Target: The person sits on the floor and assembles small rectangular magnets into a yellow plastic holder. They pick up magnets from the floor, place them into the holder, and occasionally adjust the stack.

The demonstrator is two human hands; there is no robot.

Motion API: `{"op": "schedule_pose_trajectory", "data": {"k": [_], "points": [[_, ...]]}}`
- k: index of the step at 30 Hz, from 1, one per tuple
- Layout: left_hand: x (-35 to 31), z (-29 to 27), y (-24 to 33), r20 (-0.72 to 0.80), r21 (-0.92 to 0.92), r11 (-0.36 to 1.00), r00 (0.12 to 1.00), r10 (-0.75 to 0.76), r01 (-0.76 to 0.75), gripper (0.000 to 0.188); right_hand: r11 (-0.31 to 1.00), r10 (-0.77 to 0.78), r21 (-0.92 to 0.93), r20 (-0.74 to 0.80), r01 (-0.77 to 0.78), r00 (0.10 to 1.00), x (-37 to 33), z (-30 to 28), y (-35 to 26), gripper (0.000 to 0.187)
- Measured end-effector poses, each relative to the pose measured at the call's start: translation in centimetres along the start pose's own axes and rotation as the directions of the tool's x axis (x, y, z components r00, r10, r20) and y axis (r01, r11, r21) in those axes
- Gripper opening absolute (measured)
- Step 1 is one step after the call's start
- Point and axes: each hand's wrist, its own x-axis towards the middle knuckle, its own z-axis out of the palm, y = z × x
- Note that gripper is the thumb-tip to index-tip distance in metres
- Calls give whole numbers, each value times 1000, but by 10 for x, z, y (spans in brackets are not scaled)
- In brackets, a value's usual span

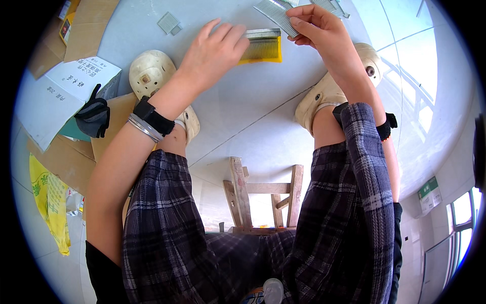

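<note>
My right hand pinches a grey strip of thin metal pins, like collated nails, between thumb and fingers. Just left of it lies a yellow tray packed with a row of similar metal pins. My left hand reaches over the tray's left end and hides it; its fingers look spread and slightly blurred, with nothing visible in them. More grey pin strips lie on the floor beyond my right hand. Two short pieces of strip lie farther left.
My cream clogs flank the work area on the grey tiled floor. Left are an open cardboard box, a white printed carton with a black-grey glove-like item, and a yellow bag. A wooden stool frame stands between my legs.
</note>
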Motion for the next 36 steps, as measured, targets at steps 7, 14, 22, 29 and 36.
{"op": "schedule_pose_trajectory", "data": {"k": [7,14,22,29,36], "points": [[-2,0,-1,-1,-13,1000,1000,14,-14,20,998,-21,53,16,21,1000,2,-1,4,14],[-3,-1,-2,-64,-21,999,997,36,-38,16,999,-13,32,9,13,1000,2,-1,4,13],[-3,-1,-5,-74,-15,1000,997,19,-20,16,999,-14,29,10,14,1000,2,-1,4,14],[1,0,1,-77,-1,1000,997,-13,13,13,999,-20,40,12,19,1000,2,-2,4,14],[5,3,4,0,34,999,1000,-29,29,35,998,-41,57,23,40,999,5,-3,10,14]]}}
